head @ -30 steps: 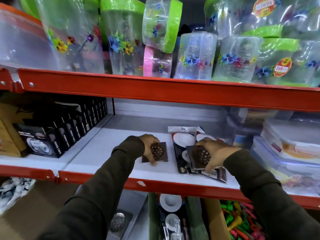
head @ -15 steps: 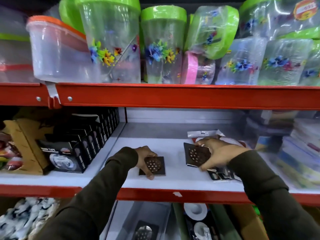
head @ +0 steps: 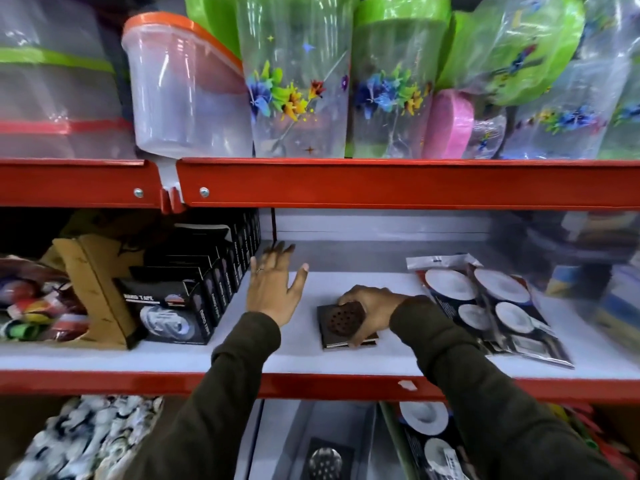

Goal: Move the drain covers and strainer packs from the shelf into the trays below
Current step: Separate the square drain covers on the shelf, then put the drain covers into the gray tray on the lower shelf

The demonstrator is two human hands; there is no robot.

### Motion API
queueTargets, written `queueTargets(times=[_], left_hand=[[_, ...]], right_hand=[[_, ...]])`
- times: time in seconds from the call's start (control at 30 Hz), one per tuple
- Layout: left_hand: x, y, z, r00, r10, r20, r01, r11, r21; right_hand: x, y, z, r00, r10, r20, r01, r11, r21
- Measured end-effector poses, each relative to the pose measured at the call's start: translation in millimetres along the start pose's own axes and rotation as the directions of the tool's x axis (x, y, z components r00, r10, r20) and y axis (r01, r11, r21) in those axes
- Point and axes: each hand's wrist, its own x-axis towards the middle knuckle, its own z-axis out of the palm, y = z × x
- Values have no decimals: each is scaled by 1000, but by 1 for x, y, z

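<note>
Your left hand has let go of the drain cover it was pressing down half a second ago and now hovers over the bare white shelf, fingers spread and holding nothing, just beside the row of black tape boxes. Your right hand has carried its own cover leftward and set it on top of the other, so the two square drain covers now sit as one small stack near the front of the shelf, with your fingers closed over the top one's perforated dome. That pairing suggests you mean to take both down in a single grab rather than one per hand. The strainer packs lie untouched to the right, well back from your wrist, overlapping one another and reaching toward the shelf edge. Below the red shelf lip, a grey tray already holds one drain cover, and the neighbouring tray to its right shows white strainer packs, so the sorting looks begun but far from done. Judging from this, the next step is to lift the stack clear of the lip and lower it into the grey tray; grip the edges of both plates, since the top one could slide off the lower.
</note>
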Motion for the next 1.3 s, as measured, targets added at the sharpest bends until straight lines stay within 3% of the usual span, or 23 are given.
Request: queueTargets(times=[0.3, 0.5, 0.77, 0.9, 1.0, 1.1, 1.2, 1.3], left_hand=[[-13, -2, 1, 998, -50, 40, 50, 999, 20], [-17, 31, 10, 998, -18, 67, 10, 993, 117], [-26, 130, 48, 991, 46, 123, -57, 994, 88], [-32, 194, 76, 986, 63, 154, -70, 997, 40], [-35, 240, 98, 975, 38, 221, -39, 999, 3], [-35, 275, 120, 922, -19, 387, 5, 999, 38], [-39, 297, 138, 854, -57, 517, 3, 995, 104], [-44, 303, 145, 865, -101, 491, 60, 993, 100]], right_hand=[[6, 6, 14, 1000, -12, -29, 14, 998, 69], [-18, 29, 3, 943, -58, -327, 71, 997, 28], [-67, 103, -15, 899, 46, -436, -43, 999, 17], [-98, 155, -24, 787, 283, -549, -299, 952, 62], [-119, 192, -26, 677, 573, -463, -539, 814, 219], [-138, 218, -19, 627, 716, -308, -687, 694, 215], [-145, 230, -13, 647, 707, -286, -663, 707, 246], [-141, 235, -14, 742, 593, -312, -470, 793, 389]])
